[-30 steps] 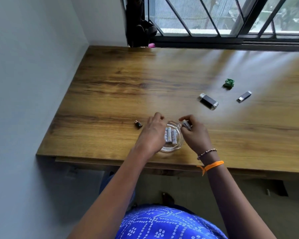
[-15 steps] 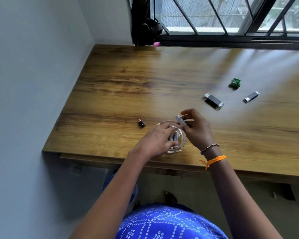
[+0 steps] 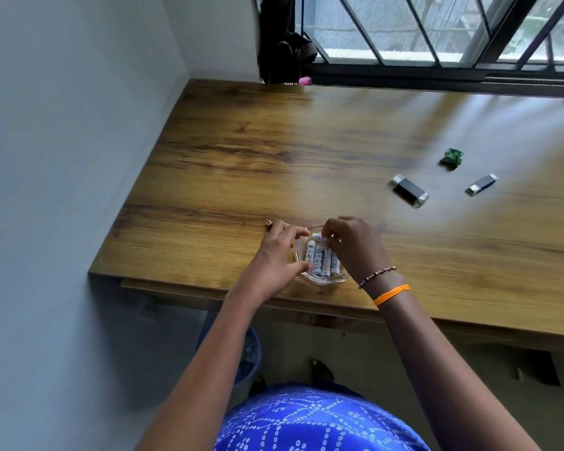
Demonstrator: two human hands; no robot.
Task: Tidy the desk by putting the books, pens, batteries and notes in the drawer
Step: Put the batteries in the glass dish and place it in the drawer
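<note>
Low in the middle of the frame, near the front edge of the wooden table (image 3: 306, 151), a small clear glass dish (image 3: 319, 277) holds a row of white batteries (image 3: 321, 262) lying side by side. The left hand (image 3: 275, 258) curls around the dish's left rim, its thumb on the near edge and its fingers on the far edge, gripping the glass. The right hand (image 3: 354, 247) sits over the dish's right half with its fingers bent down, pinching one more white battery (image 3: 318, 237) at the far rim, crosswise to the others. The two hands are close together, nearly touching above the dish. Just beyond the left fingertips a tiny dark adapter (image 3: 269, 223) lies on the wood. Well apart, in the right half of the frame, lie a black flash drive (image 3: 409, 190) with a clear cap, a slimmer dark flash drive (image 3: 482, 183) to its right, and a crumpled green scrap (image 3: 452, 156) above and between them. A barred window (image 3: 437, 30) runs along the table's far edge, with a dark bundle (image 3: 285, 43) at its left corner. A blue patterned garment (image 3: 306, 421) fills the bottom of the frame.
</note>
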